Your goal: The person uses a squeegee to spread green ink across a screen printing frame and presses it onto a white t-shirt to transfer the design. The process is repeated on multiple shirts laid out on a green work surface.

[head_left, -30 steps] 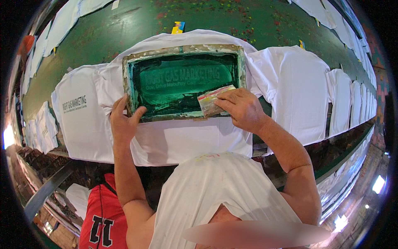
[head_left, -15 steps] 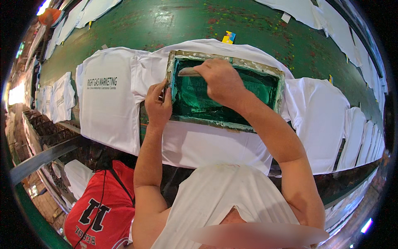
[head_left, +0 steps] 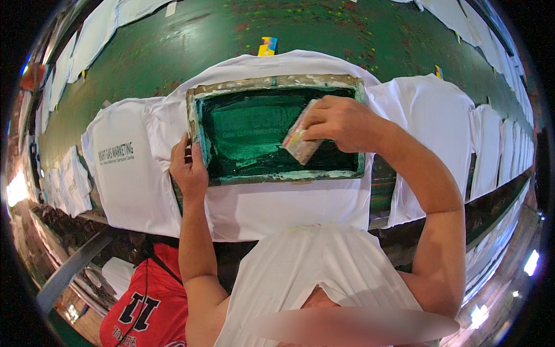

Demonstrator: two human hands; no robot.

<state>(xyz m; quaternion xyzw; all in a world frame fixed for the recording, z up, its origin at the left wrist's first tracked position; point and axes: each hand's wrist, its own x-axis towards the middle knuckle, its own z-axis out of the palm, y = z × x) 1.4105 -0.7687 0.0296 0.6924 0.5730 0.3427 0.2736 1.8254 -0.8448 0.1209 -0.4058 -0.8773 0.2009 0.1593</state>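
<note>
My left hand [head_left: 188, 166] grips the left side of a wooden-framed screen [head_left: 274, 81] coated inside with dark green ink. The screen lies on a white shirt [head_left: 287, 211]. My right hand [head_left: 341, 124] holds a squeegee [head_left: 299, 149], a flat block with streaks of paint, tilted over the right half of the screen. To the left, a folded white shirt [head_left: 124, 179] bears dark printing on its front. More white shirts [head_left: 430, 139] lie in a row to the right, the nearest without visible printing.
A long green table [head_left: 219, 40] spattered with paint carries rows of white shirts [head_left: 89, 43]. A small yellow-and-blue card [head_left: 266, 46] sits beyond the screen. A red jersey [head_left: 139, 301] is at the lower left, beside a metal rail [head_left: 72, 266].
My right hand moved with the squeegee from the screen's right to its left, then back rightward. My left hand stayed at the left frame edge while the view shifted slightly.
</note>
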